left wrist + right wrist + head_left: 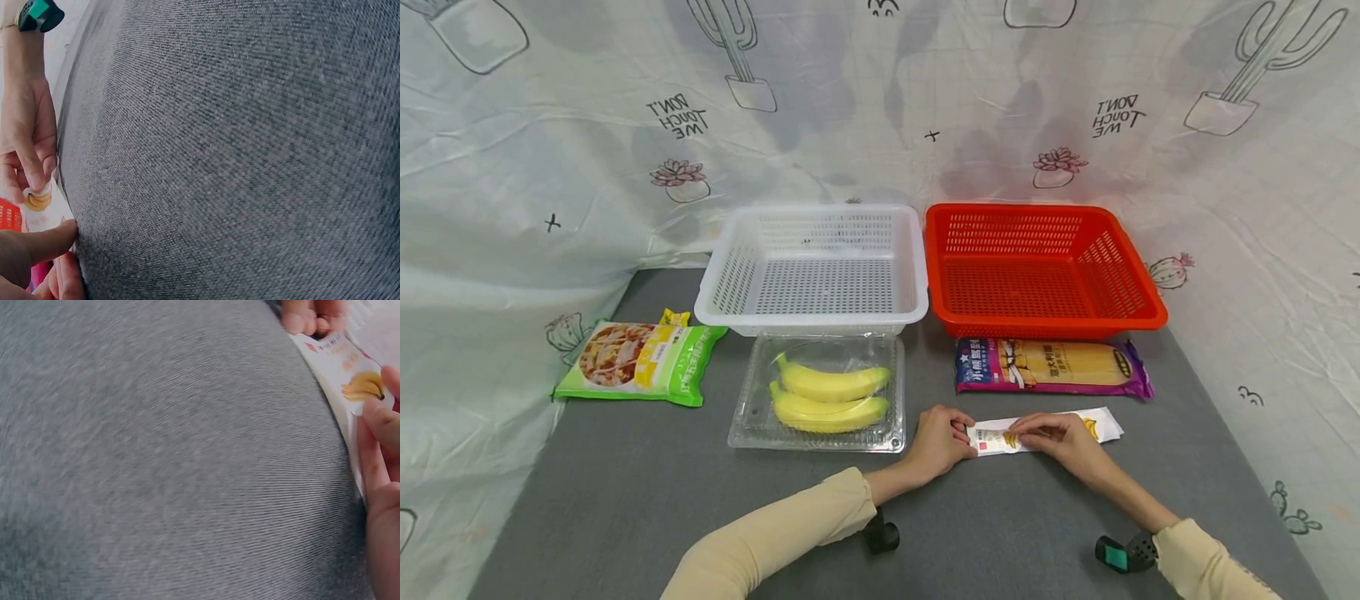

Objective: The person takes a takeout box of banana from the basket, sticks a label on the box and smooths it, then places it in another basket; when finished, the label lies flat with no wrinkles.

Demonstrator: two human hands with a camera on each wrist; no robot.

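Observation:
A white paper label strip [991,440] printed with yellow bananas lies in front of the red basket. In the head view my left hand [937,442] grips its left end, thumb on top. My right hand [1060,442] pinches it with thumb and forefinger beside a banana picture [361,386], covering part of the strip. Whether that banana label is lifted from its backing I cannot tell. To the left of my left hand, a clear plastic box [741,429] holds two bananas [831,396] under its lid.
A white basket [811,321] and a red basket [1048,325] stand side by side at the back. Before the red one lies a purple pasta packet [1052,367]. A green food bag [640,362] rests at the left edge, with a small yellow packet [674,317] behind it.

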